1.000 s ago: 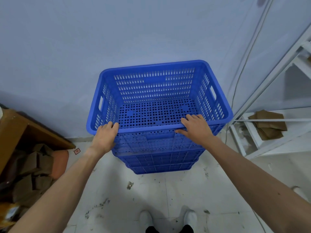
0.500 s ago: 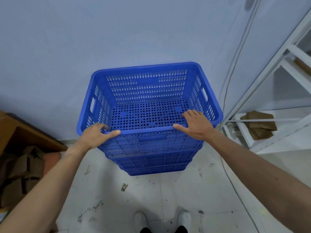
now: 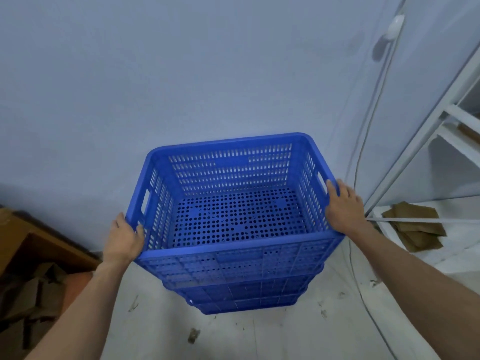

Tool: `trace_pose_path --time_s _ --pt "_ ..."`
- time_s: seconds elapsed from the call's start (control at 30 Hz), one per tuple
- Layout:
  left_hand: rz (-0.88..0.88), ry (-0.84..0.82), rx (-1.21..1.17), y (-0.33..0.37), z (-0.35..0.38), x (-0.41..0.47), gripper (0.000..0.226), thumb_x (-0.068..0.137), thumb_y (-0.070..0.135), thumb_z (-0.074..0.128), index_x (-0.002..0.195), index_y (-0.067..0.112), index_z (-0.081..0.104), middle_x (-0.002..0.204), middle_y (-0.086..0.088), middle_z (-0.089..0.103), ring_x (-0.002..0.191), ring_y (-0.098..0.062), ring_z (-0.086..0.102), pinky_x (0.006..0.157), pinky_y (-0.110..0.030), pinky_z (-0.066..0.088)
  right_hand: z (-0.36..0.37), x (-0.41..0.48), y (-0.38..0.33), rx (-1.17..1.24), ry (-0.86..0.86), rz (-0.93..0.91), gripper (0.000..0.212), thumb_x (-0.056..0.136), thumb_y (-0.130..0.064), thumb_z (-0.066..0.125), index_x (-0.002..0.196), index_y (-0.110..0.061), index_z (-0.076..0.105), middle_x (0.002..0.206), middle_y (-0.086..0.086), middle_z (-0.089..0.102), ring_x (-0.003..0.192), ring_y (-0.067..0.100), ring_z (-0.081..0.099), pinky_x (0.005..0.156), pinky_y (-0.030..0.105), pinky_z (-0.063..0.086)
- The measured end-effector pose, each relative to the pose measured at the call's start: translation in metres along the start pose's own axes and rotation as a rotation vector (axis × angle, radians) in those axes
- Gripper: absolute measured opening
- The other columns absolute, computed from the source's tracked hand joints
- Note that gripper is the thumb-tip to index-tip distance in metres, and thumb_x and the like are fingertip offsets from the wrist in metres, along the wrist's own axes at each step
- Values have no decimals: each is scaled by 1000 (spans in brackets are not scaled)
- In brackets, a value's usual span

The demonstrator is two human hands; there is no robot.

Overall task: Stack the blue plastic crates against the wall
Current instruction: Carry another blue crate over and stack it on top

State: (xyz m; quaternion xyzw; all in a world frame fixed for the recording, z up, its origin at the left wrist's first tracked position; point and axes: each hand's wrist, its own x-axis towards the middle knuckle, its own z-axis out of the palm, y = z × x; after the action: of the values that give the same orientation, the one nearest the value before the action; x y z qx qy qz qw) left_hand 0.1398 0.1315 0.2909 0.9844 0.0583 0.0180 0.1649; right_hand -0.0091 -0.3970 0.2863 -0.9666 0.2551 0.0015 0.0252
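Observation:
A stack of nested blue plastic crates [image 3: 233, 289] stands on the floor close to the pale wall [image 3: 181, 74]. The top crate [image 3: 228, 149] is perforated and has nothing inside. My left hand [image 3: 124, 239] grips the top crate's left rim near its front corner. My right hand [image 3: 342, 206] grips the right rim beside the handle slot. Both arms reach in from the bottom of the view.
A brown wooden box with cardboard scraps [image 3: 28, 276] sits at the left. A white metal shelf frame [image 3: 426, 141] stands at the right with folded cardboard [image 3: 415, 229] on its low shelf. A cable [image 3: 363, 152] runs down the wall. Dirt marks spot the white floor [image 3: 259, 339].
Both hands moved from the crate's front rim out to its left and right side rims. The view tilted up, showing more wall.

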Motion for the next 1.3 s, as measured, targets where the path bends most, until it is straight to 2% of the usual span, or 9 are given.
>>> trace_pose_path --time_s 0.07,0.13,0.23,0.67,0.77,0.9,1.0,1.1,1.3 --pt "-101 -3 -54 -4 6 3 36 100 28 47 123 0 48 118 -30 62 103 -49 61 90 -54 49 2 7 2 107 -31 73 87 90 -19 59 157 -21 3 155 18 23 114 45 53 83 48 48" --pt "-149 37 -78 -7 11 5 31 101 27 44 121 4 51 114 -28 65 102 -48 63 89 -52 49 3 14 1 115 1 44 85 90 -14 58 157 -22 7 141 19 37 86 43 61 64 41 44" --pt "-147 58 -89 -4 14 6 30 101 27 44 120 6 53 112 -28 67 102 -47 63 88 -50 49 1 24 5 107 12 29 77 93 -14 55 157 -24 13 136 20 41 80 42 61 61 38 40" --pt "-95 90 -74 -8 8 20 24 103 27 42 109 5 50 97 -26 67 81 -42 61 67 -41 40 7 13 1 78 67 24 68 92 -17 53 153 -22 22 131 18 48 84 45 63 68 46 49" --pt "-119 101 -107 -9 9 15 26 103 28 43 110 4 51 100 -25 67 83 -41 62 69 -43 43 8 9 0 13 115 1 65 93 -19 51 153 -16 26 141 16 48 106 42 58 84 48 48" --pt "-30 255 -97 -3 1 2 32 100 18 49 121 -5 56 112 -29 66 103 -46 60 89 -51 46 9 4 -3 -33 165 -68 63 98 -31 43 153 -3 27 156 20 35 144 35 30 119 47 24" --pt "56 295 23 -1 -2 -16 42 100 22 49 129 -8 53 128 -30 60 122 -44 52 109 -53 38 9 -6 -5 4 137 -139 68 101 -44 35 153 -2 26 162 16 25 150 29 21 123 44 18" --pt "16 158 -22 9 4 -39 61 104 38 36 148 -5 37 154 -26 40 145 -38 32 122 -48 22 9 -12 -7 45 39 -157 79 99 -60 19 156 -6 19 166 11 10 153 24 6 124 40 11" --pt "41 19 71 3 22 -78 93 89 78 25 160 20 15 170 -7 3 156 -21 -1 123 -50 5 4 -21 -9 100 -27 -195 92 88 -73 0 157 -17 20 167 2 4 154 19 -1 124 37 4"
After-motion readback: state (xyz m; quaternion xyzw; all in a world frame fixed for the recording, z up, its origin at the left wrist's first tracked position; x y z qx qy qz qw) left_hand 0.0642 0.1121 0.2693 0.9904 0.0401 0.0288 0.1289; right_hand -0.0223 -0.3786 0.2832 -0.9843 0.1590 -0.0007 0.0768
